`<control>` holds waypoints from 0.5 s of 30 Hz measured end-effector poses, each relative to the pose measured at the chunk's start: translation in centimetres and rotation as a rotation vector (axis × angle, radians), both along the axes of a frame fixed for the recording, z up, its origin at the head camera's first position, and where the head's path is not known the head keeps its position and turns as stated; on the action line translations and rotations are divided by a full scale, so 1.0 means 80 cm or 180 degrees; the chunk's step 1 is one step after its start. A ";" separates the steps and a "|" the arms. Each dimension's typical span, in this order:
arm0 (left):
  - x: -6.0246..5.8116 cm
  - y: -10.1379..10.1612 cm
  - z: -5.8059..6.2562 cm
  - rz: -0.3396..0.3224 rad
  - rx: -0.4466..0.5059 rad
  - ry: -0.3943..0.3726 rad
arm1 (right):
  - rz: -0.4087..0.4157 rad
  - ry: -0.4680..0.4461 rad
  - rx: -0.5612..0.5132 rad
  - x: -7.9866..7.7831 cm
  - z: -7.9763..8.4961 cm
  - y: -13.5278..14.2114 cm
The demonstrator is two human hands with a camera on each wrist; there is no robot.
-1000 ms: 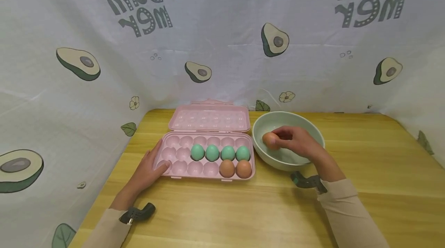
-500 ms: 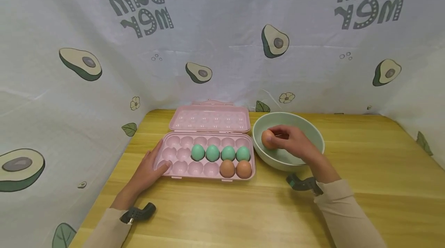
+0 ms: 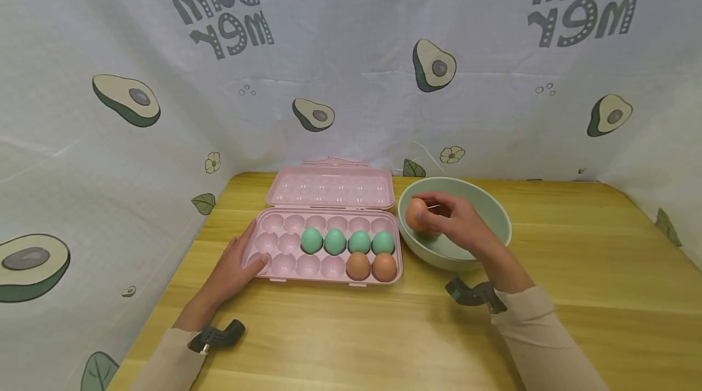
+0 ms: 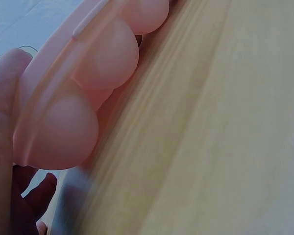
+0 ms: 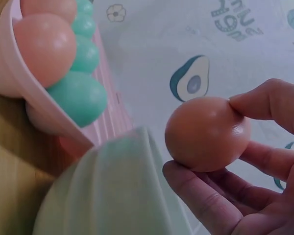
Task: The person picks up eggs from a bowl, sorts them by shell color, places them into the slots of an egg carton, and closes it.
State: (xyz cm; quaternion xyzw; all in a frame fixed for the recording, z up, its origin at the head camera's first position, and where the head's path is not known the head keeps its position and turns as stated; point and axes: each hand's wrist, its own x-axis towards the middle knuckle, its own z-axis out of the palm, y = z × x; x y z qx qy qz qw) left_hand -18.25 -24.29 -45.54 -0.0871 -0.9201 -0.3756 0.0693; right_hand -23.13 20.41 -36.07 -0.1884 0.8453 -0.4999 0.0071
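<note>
A brown egg is pinched between the thumb and fingers of my right hand, over the left part of the pale green bowl. The right wrist view shows the same egg above the bowl's rim. My left hand grips the left end of an open pink egg carton, thumb over the rim, and in the left wrist view fingers lie beside and below a cup. Several green eggs fill the middle row's right part. Two brown eggs sit at the front right.
The carton's lid lies folded back behind it, near a white printed curtain. The bowl stands close against the carton's right side. Both rest on a wooden table.
My right hand has raised the brown egg inside the bowl and shifted it left toward the carton. My left hand and the carton have stayed in place.
</note>
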 end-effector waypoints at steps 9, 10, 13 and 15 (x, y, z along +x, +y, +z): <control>-0.001 0.000 -0.003 -0.0032 0.0047 0.0019 | 0.0110 0.0216 -0.0222 0.010 -0.001 -0.030; -0.001 0.000 -0.003 -0.0029 0.0043 0.0017 | 0.0118 0.0184 -0.0237 0.011 0.000 -0.034; 0.000 0.000 -0.002 -0.0019 0.0037 0.0005 | 0.0123 0.0142 -0.0216 0.013 0.001 -0.047; 0.000 0.000 -0.001 -0.0005 0.0027 -0.0004 | 0.0139 0.0113 -0.0203 0.013 0.002 -0.055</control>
